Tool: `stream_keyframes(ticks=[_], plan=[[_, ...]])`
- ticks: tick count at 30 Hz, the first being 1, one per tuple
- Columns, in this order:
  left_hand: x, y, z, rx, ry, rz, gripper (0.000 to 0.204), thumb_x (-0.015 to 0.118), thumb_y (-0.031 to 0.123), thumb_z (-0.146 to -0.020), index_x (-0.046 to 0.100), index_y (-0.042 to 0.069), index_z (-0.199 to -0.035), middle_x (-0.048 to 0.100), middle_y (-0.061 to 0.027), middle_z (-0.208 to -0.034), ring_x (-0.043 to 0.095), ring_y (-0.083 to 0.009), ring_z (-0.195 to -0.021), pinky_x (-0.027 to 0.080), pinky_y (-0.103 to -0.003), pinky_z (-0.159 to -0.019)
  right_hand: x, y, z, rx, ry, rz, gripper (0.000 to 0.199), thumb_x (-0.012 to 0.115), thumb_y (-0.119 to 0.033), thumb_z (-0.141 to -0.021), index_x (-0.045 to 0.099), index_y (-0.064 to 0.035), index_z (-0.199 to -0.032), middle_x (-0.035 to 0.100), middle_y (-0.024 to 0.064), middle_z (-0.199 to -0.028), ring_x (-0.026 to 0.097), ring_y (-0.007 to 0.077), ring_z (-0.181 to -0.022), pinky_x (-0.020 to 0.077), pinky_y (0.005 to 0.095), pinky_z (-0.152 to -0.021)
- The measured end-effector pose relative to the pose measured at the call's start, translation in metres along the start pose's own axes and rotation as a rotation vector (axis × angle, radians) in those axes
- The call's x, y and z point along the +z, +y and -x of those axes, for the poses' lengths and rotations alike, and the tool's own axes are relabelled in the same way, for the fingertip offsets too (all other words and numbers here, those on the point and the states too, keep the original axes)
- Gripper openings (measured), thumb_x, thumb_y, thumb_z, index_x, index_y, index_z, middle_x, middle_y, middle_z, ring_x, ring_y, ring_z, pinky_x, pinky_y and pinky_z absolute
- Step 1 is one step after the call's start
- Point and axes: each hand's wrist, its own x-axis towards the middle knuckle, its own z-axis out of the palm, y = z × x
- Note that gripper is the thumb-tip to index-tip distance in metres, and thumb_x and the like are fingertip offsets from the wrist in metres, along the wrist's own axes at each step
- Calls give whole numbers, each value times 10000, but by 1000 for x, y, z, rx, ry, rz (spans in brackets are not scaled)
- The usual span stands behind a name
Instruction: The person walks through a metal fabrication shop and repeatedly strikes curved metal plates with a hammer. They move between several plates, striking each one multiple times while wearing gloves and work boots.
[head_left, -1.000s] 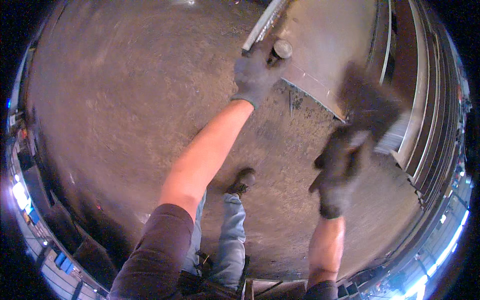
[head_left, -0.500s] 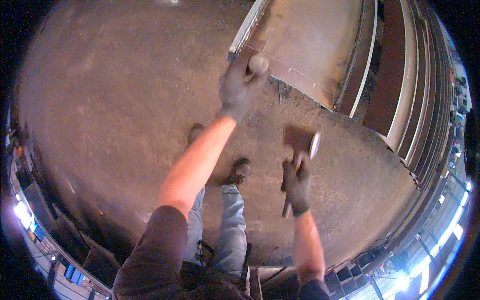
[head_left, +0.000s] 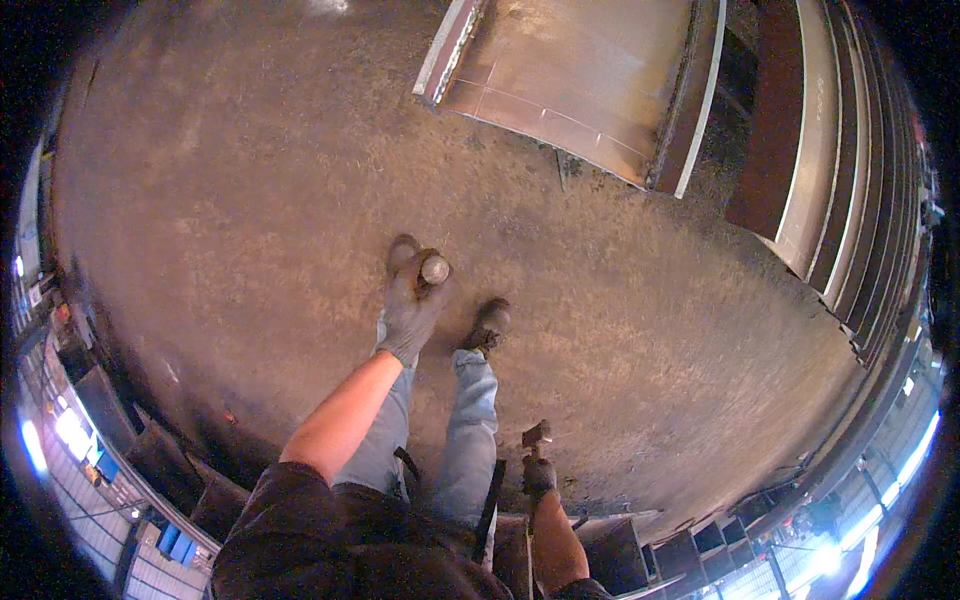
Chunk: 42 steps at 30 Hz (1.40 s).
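Note:
My gloved left hand is wrapped round a metal piece with a round, pale end. It is held over the floor in front of my left boot, and the rest of the piece is hidden in the glove. Low at my right side, beside my leg, my gloved right hand grips a hammer close below its head. Most of the handle is out of sight. Neither hand touches the large steel beam lying ahead.
Several more long steel beams lie side by side at the right. My boots stand on a worn brown floor. Behind me at the lower right are dark steel profiles.
My left hand has drawn back from the beam's near end toward my body, still holding the round-ended piece. My right hand has lowered the hammer to my side. The beams sit farther off.

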Motion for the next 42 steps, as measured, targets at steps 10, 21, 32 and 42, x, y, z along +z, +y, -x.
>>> stream_keyframes(ticks=[10, 21, 32, 42], plan=[[4, -17, 10, 111, 7, -89, 274, 726, 145, -921, 593, 87, -1153, 656, -26, -1057, 631, -171, -956, 538, -334, -883, -61, -148, 44, -207, -82, -438, 428, 628, -470, -955, 604, -43, -971, 598, 80, -713, 598, 241, -559, 467, 408, -510], [109, 164, 68, -81, -338, 263, 262, 658, 93, -970, 564, 24, -1204, 636, -33, -994, 617, -123, -892, 527, -279, -789, -168, -182, 50, -137, -59, -630, 501, 608, -488, -942, 585, -5, -1075, 609, 101, -768, 618, 224, -623, 493, 392, -547], [303, 266, -39, 491, -561, 0, 333, 754, 175, -913, 627, -10, -1159, 676, -67, -961, 646, -155, -896, 538, -338, -817, -148, -136, 38, 147, -42, -1044, 355, 650, -400, -937, 550, -77, -1042, 508, 4, -681, 502, 134, -513, 404, 327, -441], [435, 329, -93, 925, -753, -338, 379, 785, 249, -889, 688, 20, -1174, 722, -136, -1058, 691, -208, -1005, 544, -347, -867, -163, -150, 14, 273, -49, -1213, 452, 646, -504, -953, 583, -60, -1011, 551, 22, -688, 508, 132, -499, 400, 338, -445]])
